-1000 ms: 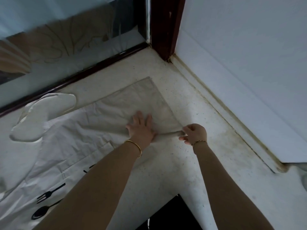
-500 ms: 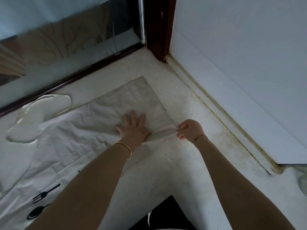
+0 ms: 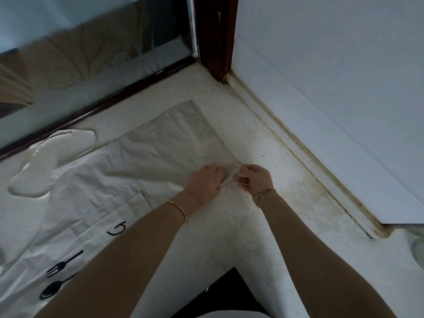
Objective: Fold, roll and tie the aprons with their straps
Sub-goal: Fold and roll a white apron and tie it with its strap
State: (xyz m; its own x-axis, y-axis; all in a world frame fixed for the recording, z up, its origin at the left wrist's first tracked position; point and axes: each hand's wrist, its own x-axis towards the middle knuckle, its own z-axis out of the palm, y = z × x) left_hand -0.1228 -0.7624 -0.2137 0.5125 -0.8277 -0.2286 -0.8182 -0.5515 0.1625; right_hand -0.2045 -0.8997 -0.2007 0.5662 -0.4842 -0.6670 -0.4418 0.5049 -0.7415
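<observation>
Bordering the apron (image 3: 137,161): wall (image 3: 332,88), dark frame (image 3: 215,35).

Dim, cool, diffuse daylight; shadows soft. Glass pane (image 3: 91,53) left of dark wooden post (image 3: 215,35): pale reflections, mild glare. Wall (image 3: 332,76) right of post: flat blue-grey, evenly lit. Apron (image 3: 103,180) bright white far left of post, greyer close below it. Bench (image 3: 252,145) below post faintly shaded between forearms (image 3: 114,260). Straight edges bowed by wide lens. Overall soft, fine detail smeared.

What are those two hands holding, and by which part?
The strap of the apron: the right hand pinches it by the apron's corner, and the left hand seems to pinch it just beside.
</observation>
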